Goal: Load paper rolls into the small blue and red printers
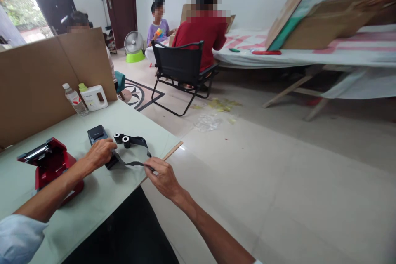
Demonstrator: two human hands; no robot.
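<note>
A long black ribbon point(134, 163) runs between my hands and loops back to two small black rolls with white cores point(126, 142) on the table. My right hand point(162, 176), at the table's edge, pinches this ribbon. My left hand point(100, 154) is closed above a dark handheld device point(98, 133), its fingers bent down; the ribbon emerges just below them. What those fingertips hold is hidden. Left of that arm stands a red box-shaped machine point(58, 161), its lid raised and its inside showing.
Beside a cardboard panel point(40, 84) stand a clear bottle point(76, 100) and a white jug point(95, 97). Past the pale table point(123, 196), a person in red point(198, 31) sits in a black folding chair point(179, 64). Scraps point(207, 123) litter the floor.
</note>
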